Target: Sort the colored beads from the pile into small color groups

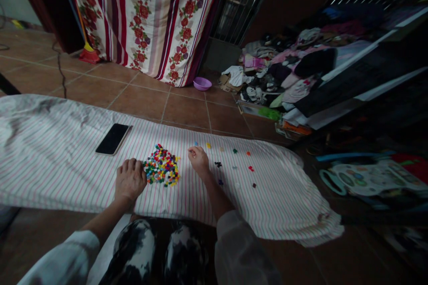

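A pile of small multicoloured pieces (162, 167) lies on the striped cloth (83, 173), too small to name by kind. My left hand (130, 179) rests at the pile's left edge, palm down, fingers loosely laid on the cloth. To the pile's right is my right hand (199, 160), its fingers pinched together; anything between them is hidden. Small colour groups are spread out beyond it: blue (196, 143), yellow pieces (208, 145), green pieces (235, 151), an orange piece (248, 153), black pieces (218, 164), red pieces (251, 168), dark blue pieces (220, 182) and a brown piece (254, 185).
A phone (113, 139) lies on the cloth left of the pile. Past the far edge are the tiled floor (133, 98), a purple bowl (202, 83), a flowered curtain (154, 22) and a broom (88, 53). Heaped clothes (284, 62) are at the right.
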The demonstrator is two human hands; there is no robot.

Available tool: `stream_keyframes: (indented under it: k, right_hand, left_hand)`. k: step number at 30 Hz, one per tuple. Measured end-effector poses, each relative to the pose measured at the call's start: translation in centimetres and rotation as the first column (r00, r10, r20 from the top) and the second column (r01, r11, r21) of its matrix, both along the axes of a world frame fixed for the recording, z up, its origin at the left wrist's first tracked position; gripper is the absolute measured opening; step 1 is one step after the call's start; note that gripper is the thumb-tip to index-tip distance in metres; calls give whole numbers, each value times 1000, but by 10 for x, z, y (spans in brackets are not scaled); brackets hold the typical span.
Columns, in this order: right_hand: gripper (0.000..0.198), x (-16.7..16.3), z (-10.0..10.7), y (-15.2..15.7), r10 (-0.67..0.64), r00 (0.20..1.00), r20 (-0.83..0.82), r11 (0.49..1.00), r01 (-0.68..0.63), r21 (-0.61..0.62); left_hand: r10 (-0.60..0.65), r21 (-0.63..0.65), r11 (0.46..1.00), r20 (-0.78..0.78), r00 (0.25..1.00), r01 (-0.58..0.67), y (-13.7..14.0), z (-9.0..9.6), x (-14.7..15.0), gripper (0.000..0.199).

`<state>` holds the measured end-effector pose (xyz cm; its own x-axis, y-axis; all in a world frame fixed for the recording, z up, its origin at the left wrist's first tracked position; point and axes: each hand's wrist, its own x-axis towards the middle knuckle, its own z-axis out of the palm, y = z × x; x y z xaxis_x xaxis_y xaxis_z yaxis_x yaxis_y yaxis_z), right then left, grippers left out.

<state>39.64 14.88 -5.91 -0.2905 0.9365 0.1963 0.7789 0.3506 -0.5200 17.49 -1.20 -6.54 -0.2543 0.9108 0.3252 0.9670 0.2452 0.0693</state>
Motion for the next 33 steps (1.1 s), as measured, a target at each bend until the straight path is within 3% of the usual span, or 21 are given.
stream_keyframes:
  k: [7, 15, 33]
  right_hand:
    - [24, 34, -9, 9, -127, 988, 85, 987, 117, 110]
    - [25, 47, -38, 8, -81, 996, 26, 968, 73, 241]
    - [30, 46, -39, 5, -75, 997, -5, 966, 74, 247]
  left_hand:
    - [6, 6, 1000, -13, 1000, -6, 1, -2, -1, 24]
    - [13, -3, 1000, -24, 1000, -13, 1, -1, 0, 21]
    - [15, -5, 1000, -28, 999, -15, 1, -3, -1, 21]
